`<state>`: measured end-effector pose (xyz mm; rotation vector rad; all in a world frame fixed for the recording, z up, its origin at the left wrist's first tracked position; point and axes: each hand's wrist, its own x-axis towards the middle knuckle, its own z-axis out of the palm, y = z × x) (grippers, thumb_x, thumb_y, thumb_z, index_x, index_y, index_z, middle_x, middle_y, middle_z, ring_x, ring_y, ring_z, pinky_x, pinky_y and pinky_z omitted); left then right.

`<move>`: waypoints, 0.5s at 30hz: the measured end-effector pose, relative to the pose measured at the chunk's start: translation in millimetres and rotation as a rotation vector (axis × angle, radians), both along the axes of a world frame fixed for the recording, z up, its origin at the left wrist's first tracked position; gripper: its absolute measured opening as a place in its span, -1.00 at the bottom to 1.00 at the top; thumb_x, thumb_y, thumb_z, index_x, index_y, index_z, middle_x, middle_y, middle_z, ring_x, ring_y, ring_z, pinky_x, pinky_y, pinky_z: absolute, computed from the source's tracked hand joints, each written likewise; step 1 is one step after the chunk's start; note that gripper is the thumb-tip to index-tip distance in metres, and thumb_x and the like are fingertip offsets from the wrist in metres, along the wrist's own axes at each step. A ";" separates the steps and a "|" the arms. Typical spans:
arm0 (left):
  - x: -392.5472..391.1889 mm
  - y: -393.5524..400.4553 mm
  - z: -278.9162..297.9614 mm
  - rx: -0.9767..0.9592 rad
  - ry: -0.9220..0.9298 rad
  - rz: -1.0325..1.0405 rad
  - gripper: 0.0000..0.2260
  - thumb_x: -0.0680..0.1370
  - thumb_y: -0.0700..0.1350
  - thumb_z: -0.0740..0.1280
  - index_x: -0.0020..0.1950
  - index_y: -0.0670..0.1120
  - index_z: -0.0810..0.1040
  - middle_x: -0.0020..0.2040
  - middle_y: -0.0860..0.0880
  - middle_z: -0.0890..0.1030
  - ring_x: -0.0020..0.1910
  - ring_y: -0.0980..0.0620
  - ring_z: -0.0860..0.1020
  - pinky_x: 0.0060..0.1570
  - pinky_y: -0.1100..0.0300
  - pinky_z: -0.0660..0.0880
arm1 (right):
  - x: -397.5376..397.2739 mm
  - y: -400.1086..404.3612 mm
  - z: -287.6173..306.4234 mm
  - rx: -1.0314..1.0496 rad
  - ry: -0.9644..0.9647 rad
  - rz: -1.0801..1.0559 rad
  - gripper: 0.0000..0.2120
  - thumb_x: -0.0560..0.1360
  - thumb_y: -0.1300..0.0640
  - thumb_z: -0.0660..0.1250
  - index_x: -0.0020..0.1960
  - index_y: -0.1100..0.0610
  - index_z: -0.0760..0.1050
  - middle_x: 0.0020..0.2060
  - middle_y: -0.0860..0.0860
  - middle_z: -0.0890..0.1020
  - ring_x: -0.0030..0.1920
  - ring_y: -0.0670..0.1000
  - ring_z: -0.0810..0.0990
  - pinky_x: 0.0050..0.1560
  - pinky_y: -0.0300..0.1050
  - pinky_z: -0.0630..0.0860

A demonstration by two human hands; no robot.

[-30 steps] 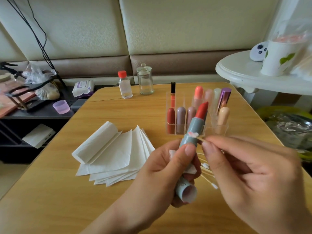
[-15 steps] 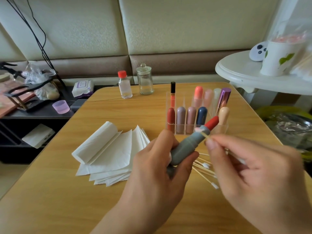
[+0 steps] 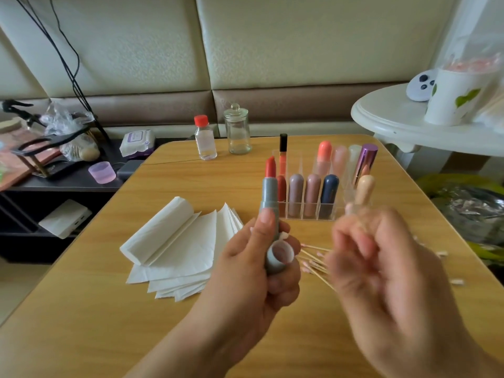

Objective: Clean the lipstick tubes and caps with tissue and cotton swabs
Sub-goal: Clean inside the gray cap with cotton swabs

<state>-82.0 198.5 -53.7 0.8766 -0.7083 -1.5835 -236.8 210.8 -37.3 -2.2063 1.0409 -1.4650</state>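
Lipstick tube (image 3: pixel 270 203) partly hidden, right hand (image 3: pixel 381 271) blurred

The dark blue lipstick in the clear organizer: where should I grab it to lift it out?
Pinch the dark blue lipstick by its rounded cap from straight above. It stands upright, its lower half walled in by the clear organizer, with neighbours close on both sides.

Left hand (image 3: pixel 256 271) raised mid-frame, fingers curled in a grip, thumb up and pressing. Right hand (image 3: pixel 381 271) beside it, motion-blurred, fingers bent; grip unclear.
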 end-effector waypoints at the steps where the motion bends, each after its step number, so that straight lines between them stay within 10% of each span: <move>1: 0.3 0.0 1.7 0.034 0.081 -0.036 -0.72 0.52 0.09 0.26 -0.03 -0.13 0.42 -0.36 -0.01 0.37 -0.55 0.14 0.20 -0.56 0.34 0.16 | 2.9 -1.5 -5.0 0.027 0.036 0.005 -0.67 0.52 -0.25 0.29 -0.01 0.01 0.41 -0.29 -0.13 0.43 -0.38 -0.03 0.49 -0.37 -0.23 0.44; 6: 2.5 -0.1 -0.5 -0.032 0.200 -0.142 -0.69 0.53 0.11 0.31 -0.03 -0.15 0.51 -0.29 -0.05 0.31 -0.54 0.13 0.27 -0.58 0.34 0.27 | 5.3 -36.7 -125.5 0.310 0.141 -0.164 -0.24 -0.07 -0.65 0.42 0.02 -0.29 0.51 -0.16 -0.18 0.61 -0.17 -0.03 0.61 -0.09 0.01 0.65; 10: 0.1 2.7 -2.3 -0.066 0.042 -0.131 -0.65 0.56 0.16 0.27 0.01 -0.15 0.51 -0.33 -0.07 0.42 -0.47 0.08 0.40 -0.48 0.27 0.43 | 17.5 -1.8 -15.4 0.208 -0.104 0.009 -0.63 0.29 -0.17 0.51 -0.12 -0.32 0.32 -0.21 -0.07 0.64 -0.38 0.03 0.54 -0.29 -0.21 0.49; 15: 0.6 -2.8 -9.7 -0.110 0.104 -0.184 -0.67 0.52 0.07 0.28 0.06 -0.19 0.55 -0.15 -0.09 0.59 -0.11 -0.12 0.49 0.00 -0.05 0.43 | 15.4 -7.5 -13.6 0.191 -0.318 0.145 -0.57 0.28 -0.19 0.58 -0.17 -0.26 0.30 -0.08 0.06 0.67 -0.41 0.14 0.51 -0.15 0.01 0.60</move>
